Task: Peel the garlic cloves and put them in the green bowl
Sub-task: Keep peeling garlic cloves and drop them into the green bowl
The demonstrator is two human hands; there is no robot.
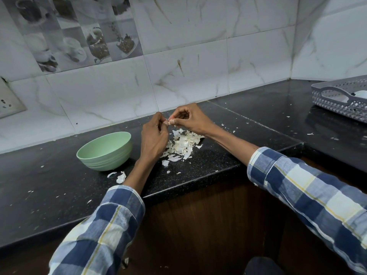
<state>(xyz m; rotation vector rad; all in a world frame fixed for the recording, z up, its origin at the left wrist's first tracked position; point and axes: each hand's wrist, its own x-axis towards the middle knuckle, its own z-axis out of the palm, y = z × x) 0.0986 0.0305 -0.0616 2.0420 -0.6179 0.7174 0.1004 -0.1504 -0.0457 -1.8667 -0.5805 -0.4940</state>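
Note:
Both hands meet above the black counter [198,165], holding a small garlic clove [169,121] between them. My left hand [154,135] curls its fingers round the clove from the left. My right hand [189,119] pinches it from the right with thumb and fingertips. Most of the clove is hidden by the fingers. Just below the hands lies a heap of white garlic skins [182,144], perhaps with cloves in it. The green bowl [105,150] stands to the left of my left hand; its inside is hidden from this angle.
Loose skin flakes [120,176] lie in front of the bowl and across the counter. A grey perforated basket [343,98] sits at the far right. The tiled wall runs close behind the hands. The counter's front edge steps back at the right of the heap.

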